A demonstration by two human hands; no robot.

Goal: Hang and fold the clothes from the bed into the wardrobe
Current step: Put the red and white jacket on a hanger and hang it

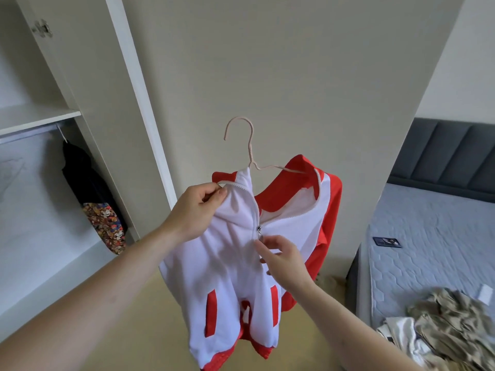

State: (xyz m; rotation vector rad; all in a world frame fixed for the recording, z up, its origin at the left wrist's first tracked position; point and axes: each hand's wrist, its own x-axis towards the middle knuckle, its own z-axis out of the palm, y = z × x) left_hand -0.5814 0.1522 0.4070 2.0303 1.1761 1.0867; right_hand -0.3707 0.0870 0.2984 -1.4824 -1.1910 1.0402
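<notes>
1. Holding the white-and-red zip jacket (227, 253) up in mid-air before a beige wall panel (267, 62), we see it draped on a pale pink wire hanger (247, 148), whose hook stands free above the collar.
2. Our left hand (195, 210) pinches the jacket's left collar edge together with the hanger's arm, thumb and fingers curled onto the fabric.
3. Our right hand (284, 259) sits just below the zip slider (259, 228), fingertips closed on the front of the jacket beside the zip line; whether they touch the slider's pull we cannot tell.
4. The zip is joined below the slider and parted above it, showing the red lining at the neck.
5. Two red pocket welts mark the lower front, and red sleeves hang behind and to the right.
6. At left, the open wardrobe (40, 116) shows a white shelf with a rail beneath it, from which a dark garment (85, 178) hangs; a patterned multicoloured item (105, 223) lies below it.
7. At right stands the bed (428, 236) with a grey headboard and quilted mattress, bearing a small dark card-like object (387, 241).
8. A heap of beige and white clothes (442, 325) lies on the bed's near corner, well apart from the jacket.
</notes>
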